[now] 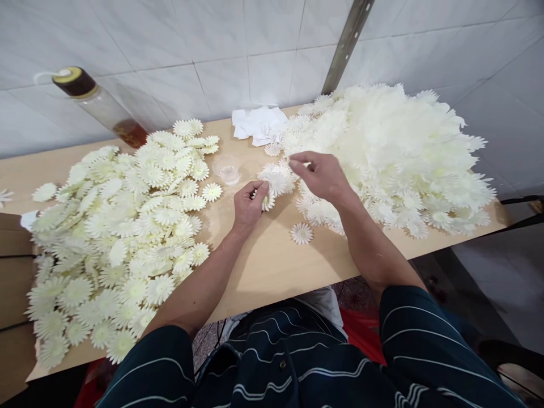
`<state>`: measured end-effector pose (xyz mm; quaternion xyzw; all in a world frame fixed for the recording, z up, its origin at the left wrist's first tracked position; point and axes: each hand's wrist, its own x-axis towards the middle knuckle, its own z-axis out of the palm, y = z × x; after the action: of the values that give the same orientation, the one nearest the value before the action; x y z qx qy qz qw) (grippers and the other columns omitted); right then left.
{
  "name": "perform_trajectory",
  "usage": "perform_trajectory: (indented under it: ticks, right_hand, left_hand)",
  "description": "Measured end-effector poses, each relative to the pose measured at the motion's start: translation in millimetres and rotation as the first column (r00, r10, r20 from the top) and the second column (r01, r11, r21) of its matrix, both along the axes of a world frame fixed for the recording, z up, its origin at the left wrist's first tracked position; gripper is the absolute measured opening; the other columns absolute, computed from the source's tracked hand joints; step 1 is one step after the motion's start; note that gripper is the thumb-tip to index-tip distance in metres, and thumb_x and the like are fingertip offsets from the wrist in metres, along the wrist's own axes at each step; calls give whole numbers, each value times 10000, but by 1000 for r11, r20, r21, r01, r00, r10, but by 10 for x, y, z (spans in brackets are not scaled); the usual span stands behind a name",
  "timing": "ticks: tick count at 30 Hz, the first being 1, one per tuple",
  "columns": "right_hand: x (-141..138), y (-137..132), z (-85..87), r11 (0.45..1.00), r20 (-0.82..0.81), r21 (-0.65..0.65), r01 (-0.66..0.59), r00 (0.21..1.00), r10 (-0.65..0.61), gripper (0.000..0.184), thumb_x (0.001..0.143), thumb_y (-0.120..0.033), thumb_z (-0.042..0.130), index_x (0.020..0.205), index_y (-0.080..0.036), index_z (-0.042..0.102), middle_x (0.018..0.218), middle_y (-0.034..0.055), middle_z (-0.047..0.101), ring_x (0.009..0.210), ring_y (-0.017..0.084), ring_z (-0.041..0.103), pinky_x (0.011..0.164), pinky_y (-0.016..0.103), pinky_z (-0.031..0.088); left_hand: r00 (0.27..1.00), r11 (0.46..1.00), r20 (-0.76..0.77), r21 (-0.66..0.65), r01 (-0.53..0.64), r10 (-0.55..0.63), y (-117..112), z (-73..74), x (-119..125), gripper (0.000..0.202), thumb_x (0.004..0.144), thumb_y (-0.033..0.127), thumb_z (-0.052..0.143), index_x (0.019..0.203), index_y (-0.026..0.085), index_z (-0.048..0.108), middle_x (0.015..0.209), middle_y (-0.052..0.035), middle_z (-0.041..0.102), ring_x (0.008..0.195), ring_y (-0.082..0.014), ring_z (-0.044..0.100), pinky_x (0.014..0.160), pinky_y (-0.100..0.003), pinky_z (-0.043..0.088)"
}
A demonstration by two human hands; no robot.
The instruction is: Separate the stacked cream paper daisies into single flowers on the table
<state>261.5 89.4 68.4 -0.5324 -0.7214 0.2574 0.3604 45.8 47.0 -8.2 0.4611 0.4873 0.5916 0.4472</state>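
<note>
My left hand [249, 203] is closed around a small cream paper daisy [269, 199] near the middle of the wooden table [272, 266]. My right hand [321, 174] hovers just to its right, thumb and fingers pinched on a petal piece at the edge of a big heap of cream flower pieces [399, 153]. A single daisy [301, 233] lies loose on the table below my right wrist. On the left, a wide spread of flat daisies [127, 226] covers the table.
A small clear dish [228, 170] sits between the two piles. A crumpled white cloth [260, 124] lies at the back by the tiled wall. A clear bottle with a dark cap [100, 105] leans at the back left. A metal bar [346, 45] runs up the wall.
</note>
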Motion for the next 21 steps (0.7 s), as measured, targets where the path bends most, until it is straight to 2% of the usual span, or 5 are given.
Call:
perform_trajectory:
  ticks: [4, 9, 15, 18, 21]
  right_hand:
    - [-216, -86, 4, 970, -63, -160, -183, 983, 175, 637, 880, -822, 764, 847, -187, 746, 922, 97, 778, 849, 215, 646, 764, 340, 497]
    - [-231, -53, -60, 962, -138, -230, -150, 983, 120, 568, 814, -735, 822, 740, -188, 688, 636, -25, 510, 664, 136, 411, 615, 316, 302]
    - [-202, -80, -7, 973, -132, -218, -77, 990, 49, 488, 901, -633, 773, 703, -198, 674, 573, -44, 417, 611, 129, 361, 595, 317, 273]
    - [-208, -80, -3, 974, -124, -219, -60, 992, 33, 515, 959, -653, 731, 719, -200, 684, 569, -39, 436, 574, 127, 375, 585, 318, 295]
    - [-145, -6, -52, 986, -84, -167, -14, 996, 0, 604, 1005, -736, 675, 712, -208, 647, 608, -1, 521, 600, 146, 452, 603, 323, 364]
  left_hand:
    - [1000, 999, -27, 34, 5, -5, -8, 17, 3, 451, 870, 644, 861, 875, 196, 808, 761, -13, 707, 688, -144, 598, 567, -241, 462]
    - [999, 999, -37, 45, 4, -3, 11, 3, 14, 469, 876, 668, 865, 891, 205, 790, 751, -11, 703, 684, -149, 622, 565, -243, 470]
    - [997, 999, 77, -5, 32, -31, 26, -42, 26, 541, 857, 724, 884, 1048, 224, 805, 696, 38, 653, 438, -81, 467, 384, -238, 340]
    - [990, 998, 128, -23, 61, -57, 28, -41, 27, 575, 838, 739, 896, 1084, 230, 790, 683, 38, 638, 408, -89, 494, 341, -237, 300]
    - [982, 998, 182, -14, 56, -53, 37, -38, 29, 545, 832, 688, 917, 1099, 237, 769, 677, 28, 635, 453, -124, 569, 349, -234, 352]
